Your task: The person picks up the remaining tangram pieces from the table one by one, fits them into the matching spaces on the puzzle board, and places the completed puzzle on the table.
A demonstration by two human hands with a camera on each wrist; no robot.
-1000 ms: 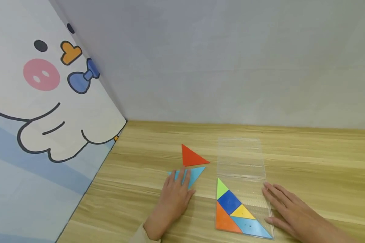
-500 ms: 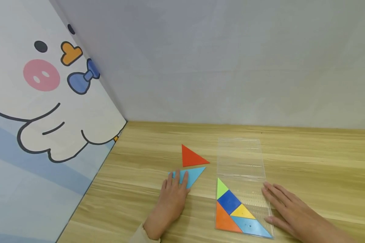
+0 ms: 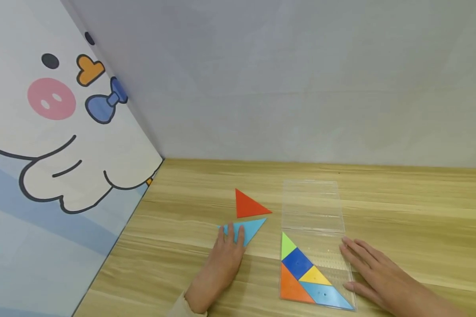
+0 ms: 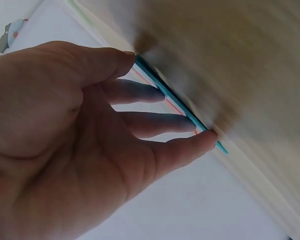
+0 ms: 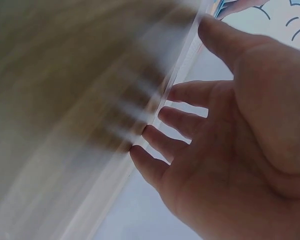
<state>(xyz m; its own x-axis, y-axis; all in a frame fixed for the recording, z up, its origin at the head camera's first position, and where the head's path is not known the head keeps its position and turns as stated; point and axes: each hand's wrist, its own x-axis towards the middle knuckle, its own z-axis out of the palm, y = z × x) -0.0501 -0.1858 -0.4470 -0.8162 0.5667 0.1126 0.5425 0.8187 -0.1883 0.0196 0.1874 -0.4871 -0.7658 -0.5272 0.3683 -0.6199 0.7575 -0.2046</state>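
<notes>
My left hand (image 3: 222, 262) lies over a light blue tangram triangle (image 3: 254, 228) on the table, several fingers reaching across it. The left wrist view shows the triangle (image 4: 179, 102) edge-on, with my thumb at one end and fingertips along it, holding it. Part of the piece is hidden under the fingers. Beside a clear plastic tangram case (image 3: 343, 257), my right hand (image 3: 384, 277) rests with fingers extended, fingertips at its right edge. Inside the case sit a green triangle (image 3: 287, 247), dark blue square (image 3: 297, 263), yellow triangle (image 3: 316, 276), orange triangle (image 3: 294, 286) and light blue parallelogram (image 3: 327, 295).
A red triangle (image 3: 250, 206) lies flat just beyond the light blue one. The case's transparent lid (image 3: 313, 204) is folded back on the wooden table (image 3: 420, 211). A cartoon-printed panel (image 3: 63, 132) stands at left, and a pale wall (image 3: 301, 88) closes the back.
My left thumb, spread out to the right a second ago, has drawn in to the light blue triangle's near edge. The other left fingers have pulled back slightly. My right hand stays put.
</notes>
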